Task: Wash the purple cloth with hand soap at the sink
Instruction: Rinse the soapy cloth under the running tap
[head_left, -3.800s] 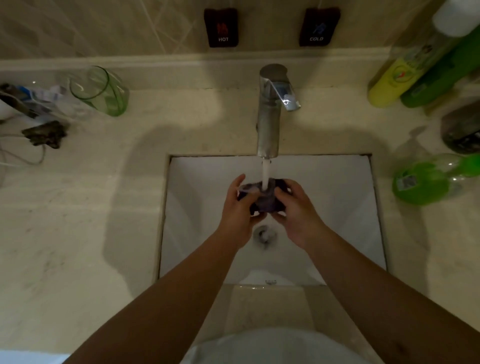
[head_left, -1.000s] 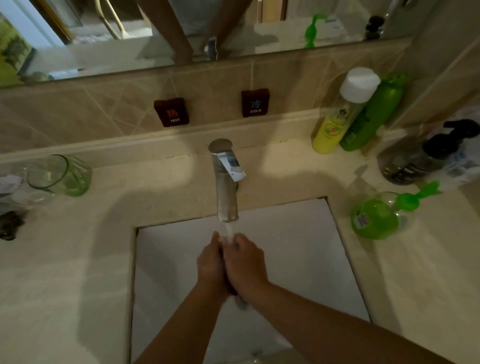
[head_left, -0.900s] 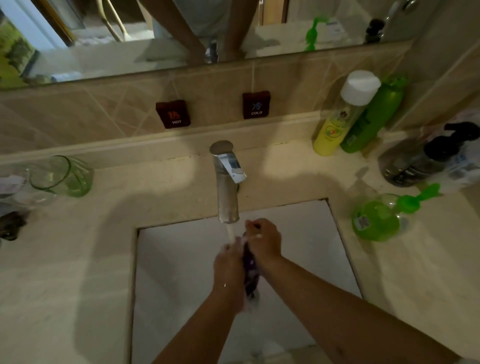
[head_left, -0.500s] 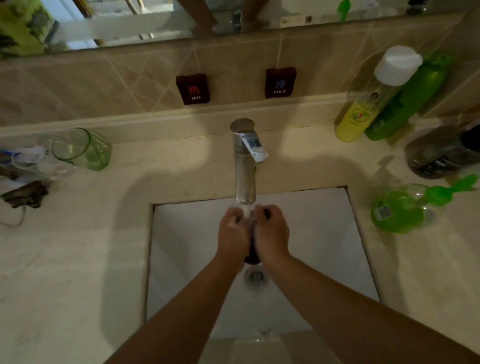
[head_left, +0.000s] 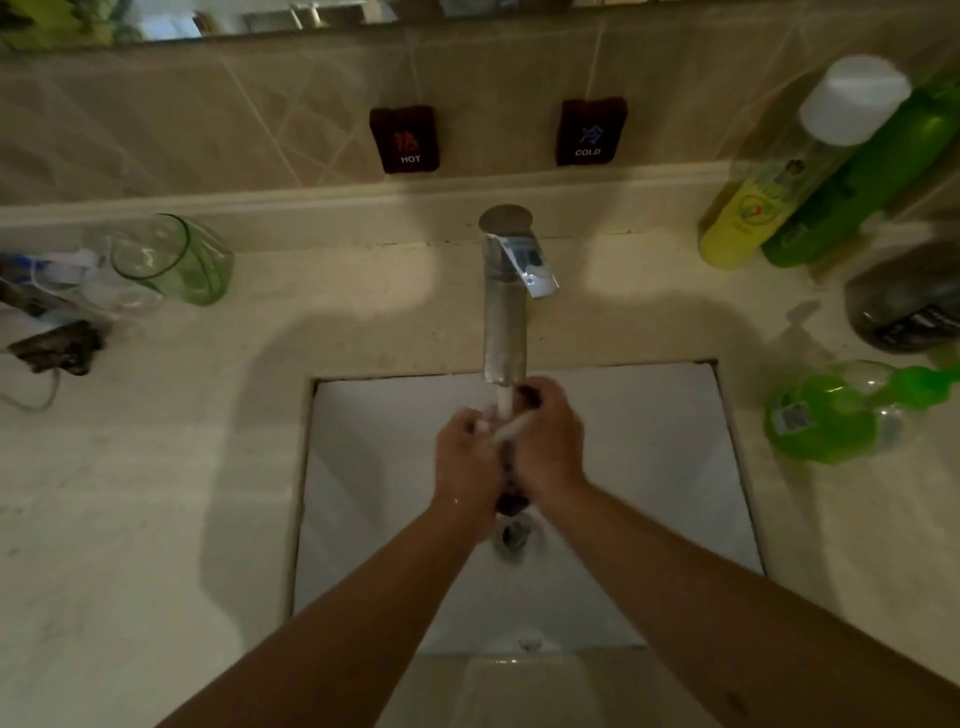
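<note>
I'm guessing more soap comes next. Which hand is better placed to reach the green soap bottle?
Probably the right hand: the lying green plastic soap bottle is on the counter on its side, while the left hand could keep holding the purple cloth.

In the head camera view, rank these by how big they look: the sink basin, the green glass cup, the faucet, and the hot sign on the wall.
1. sink basin
2. faucet and green glass cup: look alike, unranked
3. HOT sign

Both forearms are bare, with no sleeves, watch or rings.
</note>
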